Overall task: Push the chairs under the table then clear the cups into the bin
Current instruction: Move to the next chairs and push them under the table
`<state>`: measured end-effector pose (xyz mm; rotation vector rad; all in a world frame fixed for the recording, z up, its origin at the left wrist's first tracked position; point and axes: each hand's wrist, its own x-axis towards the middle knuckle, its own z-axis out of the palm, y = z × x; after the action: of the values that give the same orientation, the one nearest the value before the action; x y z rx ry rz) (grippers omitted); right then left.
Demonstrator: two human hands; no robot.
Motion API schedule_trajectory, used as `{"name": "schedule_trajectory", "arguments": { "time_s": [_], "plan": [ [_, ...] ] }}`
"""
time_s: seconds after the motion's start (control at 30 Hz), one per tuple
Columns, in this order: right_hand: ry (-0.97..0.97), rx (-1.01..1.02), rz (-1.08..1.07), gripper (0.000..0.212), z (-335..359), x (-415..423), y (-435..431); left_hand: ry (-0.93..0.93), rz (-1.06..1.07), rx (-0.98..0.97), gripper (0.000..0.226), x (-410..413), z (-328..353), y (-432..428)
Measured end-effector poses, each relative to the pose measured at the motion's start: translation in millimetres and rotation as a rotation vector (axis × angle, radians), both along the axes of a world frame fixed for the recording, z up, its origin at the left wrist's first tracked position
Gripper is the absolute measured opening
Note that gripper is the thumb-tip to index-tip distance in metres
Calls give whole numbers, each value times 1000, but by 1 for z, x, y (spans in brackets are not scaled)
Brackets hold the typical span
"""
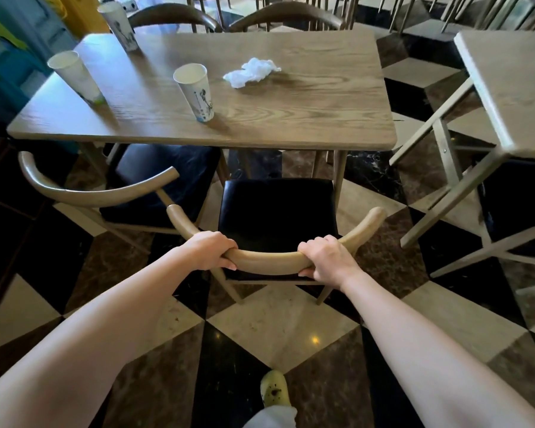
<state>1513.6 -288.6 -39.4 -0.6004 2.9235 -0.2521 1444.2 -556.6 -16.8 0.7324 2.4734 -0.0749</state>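
A wooden chair with a black seat (277,217) stands in front of the wooden table (306,118), its seat outside the table edge. My left hand (212,250) and my right hand (329,257) both grip its curved backrest (267,262). A second chair (155,186) to the left sits partly under the table, turned at an angle. Three tall white paper cups stand on the table: one near the middle (195,91), one at the left edge (74,77), one at the far left corner (119,26). A crumpled white napkin (250,72) lies beyond the middle cup.
Two more chairs (284,13) are tucked in at the table's far side. Another wooden table (507,88) stands close on the right, with a dark seat beneath it. Blue and green furniture (10,57) is at the far left. The floor is chequered tile.
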Motion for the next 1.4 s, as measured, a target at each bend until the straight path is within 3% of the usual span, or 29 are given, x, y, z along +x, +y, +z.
{"name": "schedule_trajectory", "arguments": {
  "time_s": [0.8, 1.27, 1.4],
  "plan": [
    [-33, 21, 14, 35, -14, -122, 34, 15, -43, -27, 53, -120, -21, 29],
    [-52, 25, 61, 33, -33, -155, 41, -30, 11, -52, 53, -151, -31, 38],
    [-105, 48, 79, 34, -30, -158, 40, -22, 105, 17, 55, -149, -34, 37]
  ]
}}
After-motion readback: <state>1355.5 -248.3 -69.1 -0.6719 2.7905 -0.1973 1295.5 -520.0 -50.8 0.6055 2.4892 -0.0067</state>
